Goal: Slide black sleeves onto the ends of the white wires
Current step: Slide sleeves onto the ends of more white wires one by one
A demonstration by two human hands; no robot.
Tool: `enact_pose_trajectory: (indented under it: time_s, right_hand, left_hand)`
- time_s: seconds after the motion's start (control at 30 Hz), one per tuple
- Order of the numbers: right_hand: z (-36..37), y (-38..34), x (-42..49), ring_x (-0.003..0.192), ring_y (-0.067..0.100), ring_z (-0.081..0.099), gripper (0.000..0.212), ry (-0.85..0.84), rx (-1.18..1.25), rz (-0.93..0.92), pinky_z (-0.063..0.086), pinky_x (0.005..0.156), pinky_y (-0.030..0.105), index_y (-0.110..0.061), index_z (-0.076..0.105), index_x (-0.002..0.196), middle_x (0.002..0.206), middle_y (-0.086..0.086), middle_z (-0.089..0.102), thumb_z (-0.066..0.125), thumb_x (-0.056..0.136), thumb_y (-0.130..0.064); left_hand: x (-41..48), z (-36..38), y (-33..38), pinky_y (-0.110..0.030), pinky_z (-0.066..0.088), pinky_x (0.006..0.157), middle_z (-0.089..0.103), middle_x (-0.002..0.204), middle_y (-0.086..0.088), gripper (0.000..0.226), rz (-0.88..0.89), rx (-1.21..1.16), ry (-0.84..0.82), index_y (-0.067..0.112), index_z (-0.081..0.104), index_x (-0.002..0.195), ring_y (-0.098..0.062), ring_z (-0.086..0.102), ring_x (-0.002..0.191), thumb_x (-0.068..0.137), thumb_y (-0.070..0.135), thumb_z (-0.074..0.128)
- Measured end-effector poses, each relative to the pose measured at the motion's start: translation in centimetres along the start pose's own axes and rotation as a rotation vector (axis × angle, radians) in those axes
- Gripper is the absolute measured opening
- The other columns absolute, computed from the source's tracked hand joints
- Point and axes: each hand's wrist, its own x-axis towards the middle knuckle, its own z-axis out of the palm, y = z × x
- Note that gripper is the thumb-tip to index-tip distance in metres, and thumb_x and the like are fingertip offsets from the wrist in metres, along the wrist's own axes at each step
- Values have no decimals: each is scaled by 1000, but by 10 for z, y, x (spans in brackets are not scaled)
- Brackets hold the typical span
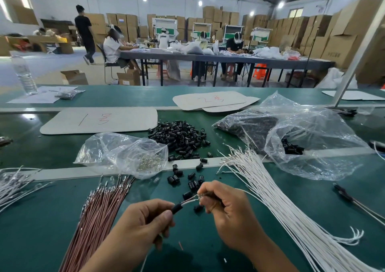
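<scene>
Wires in reddish insulation (98, 219) are lying fanned near the table's (41, 230) front-left corner. Just beside them, the left hand (143, 219) is keeping its grip pressed together, thumb and forefinger pinching a black sleeve (177, 208). A white wire (190, 200) is running out of it to the right hand (225, 207), whose grip is pinching the wire's far end. Loose sleeves (179, 138) are lying heaped toward the table's middle. The white wire bundle (277, 199) is fanning toward the front-right corner.
</scene>
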Motion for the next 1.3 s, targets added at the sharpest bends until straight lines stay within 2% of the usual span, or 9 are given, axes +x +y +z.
enact_pose_trajectory:
  time_s: [0.13,0.27,0.4,0.6,0.7,0.9,1.0,1.1,1.3]
  right_hand:
    - [8,-4,-3,65,9,55,18,-70,-8,-31,47,61,24,-22,63,92,73,-10,58,63,92,-4]
    - [11,-7,-4,66,11,57,17,-83,46,-39,51,61,33,-20,65,93,74,-5,62,63,92,-3]
    - [10,-6,-4,65,11,58,16,-93,68,-31,51,61,31,-19,66,92,74,-5,62,65,91,-3]
    - [11,-4,-3,78,6,67,15,-68,160,12,53,73,20,-23,76,99,87,-13,71,74,88,-12]
    - [13,-3,-3,76,5,64,23,-57,262,74,51,71,19,-23,76,108,86,-13,69,72,89,-10]
    - [16,-6,-4,67,11,64,27,-37,296,72,54,68,25,-19,75,115,85,-7,67,66,93,-7]
    - [13,-7,-3,67,11,65,27,-54,291,92,55,68,25,-22,76,114,86,-5,67,66,93,-8]
    - [13,-11,-1,70,12,65,24,-93,327,154,54,70,26,-28,75,114,87,-7,66,68,93,-21]
    - [18,-13,-2,59,7,62,14,-20,480,369,52,60,20,-15,75,94,66,-3,69,75,81,-15]
  left_hand:
    - [-1,4,1,-18,29,38,48,50,0,17,-7,52,-44,12,72,81,-8,34,38,92,9,59]
    - [-1,6,2,-13,27,41,41,49,6,15,31,74,-46,18,74,88,-2,33,39,92,13,60]
    - [-1,6,0,-26,32,53,48,54,0,15,68,151,-27,13,73,85,-14,41,51,92,11,60]
    - [0,3,1,-20,21,42,39,49,6,10,39,70,14,20,75,90,-8,30,40,88,25,66]
    - [1,5,3,-25,15,44,34,46,1,24,9,-79,31,15,76,94,-9,25,40,78,34,76]
    - [0,10,5,-8,30,38,51,39,9,21,17,-129,46,12,80,88,2,39,34,71,21,72]
    - [0,12,7,-7,36,46,60,46,8,15,74,-34,74,20,81,80,3,47,43,80,9,72]
    - [2,18,2,-14,51,61,76,69,-5,23,113,-36,180,23,81,77,-12,68,68,78,2,72]
    - [8,27,-11,-11,28,40,50,44,3,14,62,-76,185,12,77,76,-5,37,39,83,4,69]
